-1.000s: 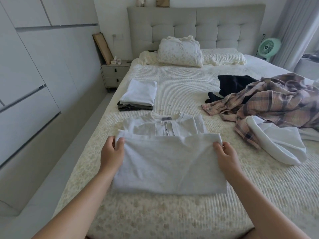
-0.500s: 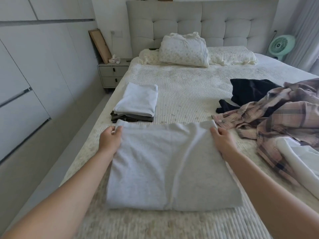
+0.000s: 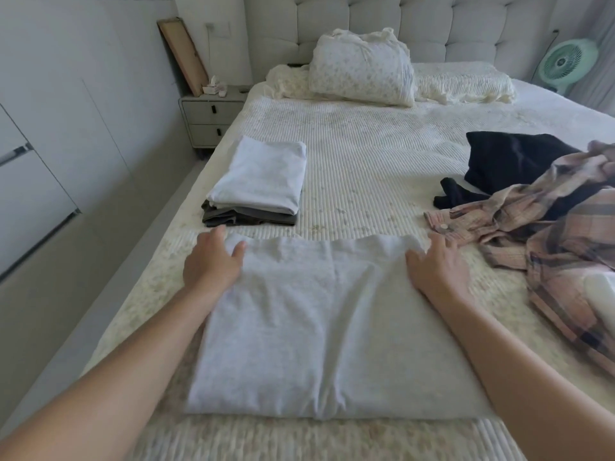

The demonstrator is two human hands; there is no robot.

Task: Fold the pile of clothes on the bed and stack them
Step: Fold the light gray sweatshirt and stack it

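Lying flat in the lower centre of the frame: folded pale grey garment (image 3: pixel 332 327), spread on the cream bedspread (image 3: pixel 359 168). Resting on its upper left corner: left hand (image 3: pixel 213 261), fingers relaxed and fairly straight, gripping nothing. Pressing on its upper right corner: right hand (image 3: pixel 437 267), fingers likewise loose and extended, pinching nothing. Sitting just above the left hand, left of centre: stack of folded clothes (image 3: pixel 256 184), a pale piece on top of dark grey ones, apart from the garment. Sprawling at the right edge: plaid shirt (image 3: pixel 549 227), unfolded, overlapping a black garment (image 3: pixel 512 161) above it. Peeking in at the far right: part of a white garment (image 3: pixel 602 294). Leaning against the headboard (image 3: pixel 432 24) at the top: pillows (image 3: pixel 362 71).
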